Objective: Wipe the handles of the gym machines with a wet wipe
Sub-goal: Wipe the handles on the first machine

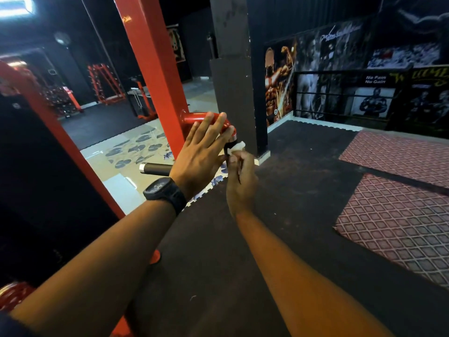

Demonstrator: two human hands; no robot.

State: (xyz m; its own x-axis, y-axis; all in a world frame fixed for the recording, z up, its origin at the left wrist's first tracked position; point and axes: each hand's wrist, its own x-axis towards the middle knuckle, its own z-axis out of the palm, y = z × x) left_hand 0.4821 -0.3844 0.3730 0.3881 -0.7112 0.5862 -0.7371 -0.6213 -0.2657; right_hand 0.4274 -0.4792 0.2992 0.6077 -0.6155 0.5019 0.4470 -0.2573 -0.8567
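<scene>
Two hands meet at mid-frame; the left hand [201,152], fingers [211,127] straight, steadies the red bar [194,117]; the right hand [240,181] pinches the wet wipe [237,146] against the black handle [228,147]; next, likely, a firm rub along it.

Black mat [279,227], red mats [398,222] on floor [102,161]

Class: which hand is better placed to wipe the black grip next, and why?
Right. The right hand pinches the wet wipe against the black grip; the left hand lies flat on the red bar, without a wipe.
</scene>
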